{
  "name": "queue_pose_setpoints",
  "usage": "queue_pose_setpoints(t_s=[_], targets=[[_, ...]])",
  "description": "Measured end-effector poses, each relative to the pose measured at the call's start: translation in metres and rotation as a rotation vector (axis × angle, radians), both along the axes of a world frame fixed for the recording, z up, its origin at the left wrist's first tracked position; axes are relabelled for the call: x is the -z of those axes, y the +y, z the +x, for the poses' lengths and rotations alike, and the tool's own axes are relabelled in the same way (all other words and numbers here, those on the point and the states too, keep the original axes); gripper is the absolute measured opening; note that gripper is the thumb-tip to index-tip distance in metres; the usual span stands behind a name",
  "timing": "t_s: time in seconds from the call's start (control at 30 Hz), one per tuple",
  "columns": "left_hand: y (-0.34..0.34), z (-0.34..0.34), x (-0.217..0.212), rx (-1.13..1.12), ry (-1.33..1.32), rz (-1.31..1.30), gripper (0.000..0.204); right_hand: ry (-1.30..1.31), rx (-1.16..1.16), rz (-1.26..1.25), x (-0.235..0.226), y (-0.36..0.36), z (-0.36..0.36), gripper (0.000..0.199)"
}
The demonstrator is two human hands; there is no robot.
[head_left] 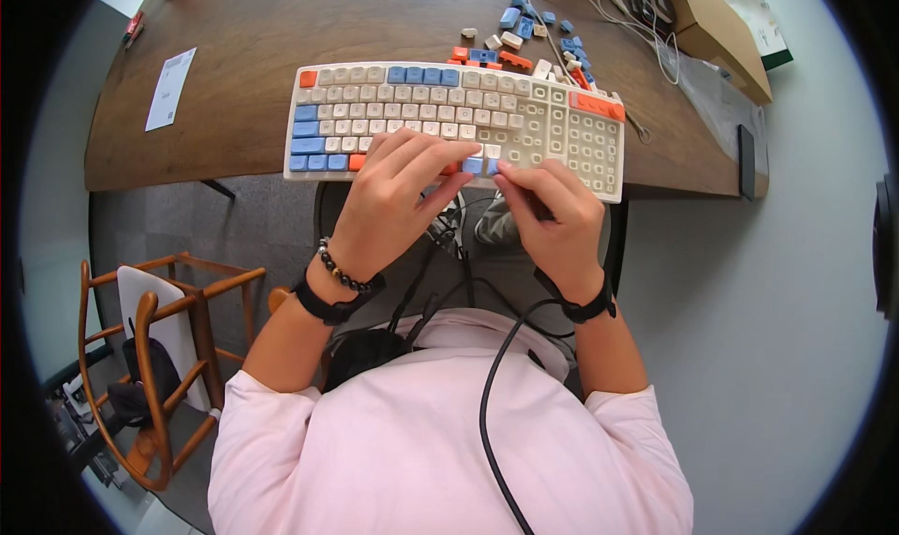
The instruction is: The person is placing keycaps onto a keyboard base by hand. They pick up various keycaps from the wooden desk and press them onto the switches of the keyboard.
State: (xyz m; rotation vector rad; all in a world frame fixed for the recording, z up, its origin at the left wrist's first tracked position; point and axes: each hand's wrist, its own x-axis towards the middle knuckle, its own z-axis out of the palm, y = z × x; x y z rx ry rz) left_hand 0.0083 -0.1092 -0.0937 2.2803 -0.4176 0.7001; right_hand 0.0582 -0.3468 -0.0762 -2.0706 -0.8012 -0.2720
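One keyboard (431,111) | long axis left-right (right end slightly nearer)

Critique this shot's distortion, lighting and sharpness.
In the head view, fisheye distortion bows the wooden desk's front edge and the corners fall black; in the head view, light is soft, without harsh glare on the keyboard; in the head view, left hand and right hand show no obvious motion blur.

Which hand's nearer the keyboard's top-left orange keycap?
Left. The left hand sits right of that orange keycap, over the keyboard; the right hand is farther right, at a blue keycap.
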Motion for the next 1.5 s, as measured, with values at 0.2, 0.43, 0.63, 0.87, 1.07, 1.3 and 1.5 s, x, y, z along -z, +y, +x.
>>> queue_pose_setpoints(t_s=[0.2,0.43,0.63,0.87,1.07,1.3,1.5], targets=[[-0.003,-0.002,0.004,0.017,0.081,-0.282,0.065,0.246,0.110,0.316,0.010,-0.003,0.003,0.018],[0.000,-0.003,0.005,0.022,0.079,-0.229,0.072,0.360,0.096,0.382,0.009,-0.003,0.004,0.018],[0.005,-0.001,0.004,0.024,0.061,-0.154,0.059,-0.044,0.016,0.011,0.006,0.000,0.004,0.023],[0.005,0.000,0.002,0.043,-0.036,-0.003,0.037,-0.256,-0.080,-0.140,0.007,-0.003,0.007,0.030],[0.003,-0.001,-0.001,0.049,-0.010,0.018,0.033,-0.204,-0.048,-0.060,0.009,0.000,0.007,0.026],[-0.001,-0.004,-0.011,0.033,0.008,0.070,0.030,-0.122,-0.015,0.017,0.008,-0.004,0.007,0.022],[-0.010,-0.015,-0.031,-0.119,0.079,0.339,0.021,-0.016,0.105,0.191,0.001,-0.009,0.015,0.018]])
